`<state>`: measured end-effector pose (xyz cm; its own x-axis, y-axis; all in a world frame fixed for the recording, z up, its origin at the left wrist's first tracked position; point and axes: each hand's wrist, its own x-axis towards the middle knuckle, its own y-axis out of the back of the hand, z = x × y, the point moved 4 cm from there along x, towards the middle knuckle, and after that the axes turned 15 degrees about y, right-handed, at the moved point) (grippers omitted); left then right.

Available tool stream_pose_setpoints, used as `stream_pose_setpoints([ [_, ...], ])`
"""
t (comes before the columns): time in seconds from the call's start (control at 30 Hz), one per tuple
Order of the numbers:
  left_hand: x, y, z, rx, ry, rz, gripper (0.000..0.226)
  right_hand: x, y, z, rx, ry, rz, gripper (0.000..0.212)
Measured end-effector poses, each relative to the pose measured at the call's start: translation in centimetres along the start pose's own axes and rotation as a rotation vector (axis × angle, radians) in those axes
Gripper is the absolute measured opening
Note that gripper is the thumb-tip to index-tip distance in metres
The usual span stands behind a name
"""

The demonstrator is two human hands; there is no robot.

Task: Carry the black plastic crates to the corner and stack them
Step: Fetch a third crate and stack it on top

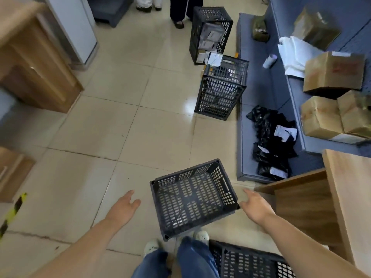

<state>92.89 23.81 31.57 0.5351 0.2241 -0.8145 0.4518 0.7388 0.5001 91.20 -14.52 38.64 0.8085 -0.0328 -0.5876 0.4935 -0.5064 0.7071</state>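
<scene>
We see an empty black plastic crate [192,199] sitting open side up on the tiled floor [100,127], just ahead of the person's feet. Its walls and base are perforated in a grid, a slot handle is cut into its right wall, and it lies turned at a slant to the tile lines. The left hand [125,205] hangs to the crate's left, apart from it, fingers straight and relaxed, holding nothing. The right hand [254,205] is at the crate's near right corner with loose, spread fingers; we cannot tell whether it touches the rim.

Another black crate [251,259] lies at the lower edge of the view, behind the right leg. Farther off, two taller crate stacks stand beside a blue-grey platform [249,147]: the nearer stack [220,89] and the farther stack [210,35], which holds papers or packets. On the platform lie black bags [269,141] with white labels, and cardboard boxes [333,73] rest on the ledge above. A wooden cabinet [38,63] stands at left, a wooden desk [313,207] at right.
</scene>
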Motion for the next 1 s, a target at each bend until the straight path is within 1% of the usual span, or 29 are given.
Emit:
stream_pose_setpoints([
  [0.1,0.9,-2.0,-0.3,-0.102,0.131,0.006,0.055,2.9,0.4,2.5,-0.029,0.027,-0.081,0.052],
  [0.23,2.5,-5.8,-0.2,-0.378,0.317,0.007,0.051,7.0,0.2,5.9,-0.044,0.041,-0.151,0.054],
  [0.37,6.0,-9.5,0.6,-0.624,0.420,-0.040,0.049,12.2,-1.5,9.6,-0.039,0.015,-0.201,0.060],
  [0.53,11.8,-13.4,-0.3,-0.889,0.465,-0.087,0.055,19.1,-5.4,13.6,-0.002,-0.058,-0.175,0.057],
  [0.63,15.9,-15.8,-1.9,-1.030,0.500,-0.119,0.062,22.8,-8.3,14.8,0.110,-0.087,-0.160,0.050],
  [0.73,19.7,-18.1,-3.5,-1.146,0.534,-0.150,0.065,25.7,-10.8,15.6,0.304,-0.167,-0.088,0.044],
  [0.87,24.1,-20.8,-5.5,-1.199,0.575,-0.139,0.068,28.8,-13.7,17.0,0.553,-0.282,-0.024,0.052],
  [1.0,27.3,-22.6,-6.4,-1.252,0.585,-0.134,0.069,31.3,-15.5,18.6,0.723,-0.324,0.062,0.062],
])
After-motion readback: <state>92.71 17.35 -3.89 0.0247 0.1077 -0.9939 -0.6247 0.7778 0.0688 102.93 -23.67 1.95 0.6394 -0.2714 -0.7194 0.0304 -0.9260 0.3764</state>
